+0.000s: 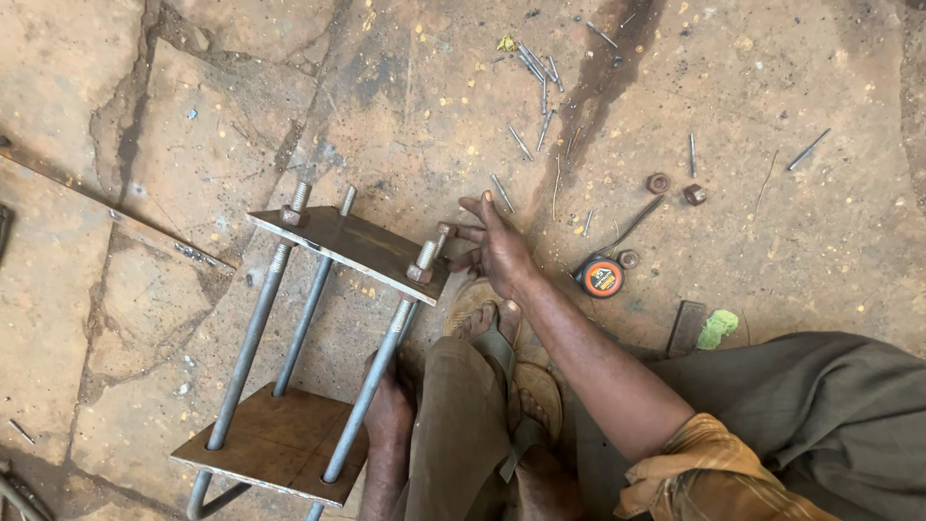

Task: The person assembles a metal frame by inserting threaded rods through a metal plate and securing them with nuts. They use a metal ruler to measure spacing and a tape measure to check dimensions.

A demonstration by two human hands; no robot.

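A frame of several long threaded steel rods (253, 333) passes through two rusty square plates, an upper plate (352, 246) and a lower plate (275, 444). Nuts sit on the rod ends above the upper plate. My right hand (494, 246) reaches to the right corner of the upper plate, fingers spread, fingertips at the nut (445, 232) on the rod there. My left hand (389, 410) is low beside the lower plate, wrapped around a rod near my knee. My sandalled foot (502, 371) rests between the hands.
A black and orange tape measure (600, 277) lies right of my right hand. Loose nuts (659, 182) and scattered nails and rods (536, 68) lie on the cracked concrete floor. A dark flat block (686, 328) and green scrap (719, 328) lie near my leg.
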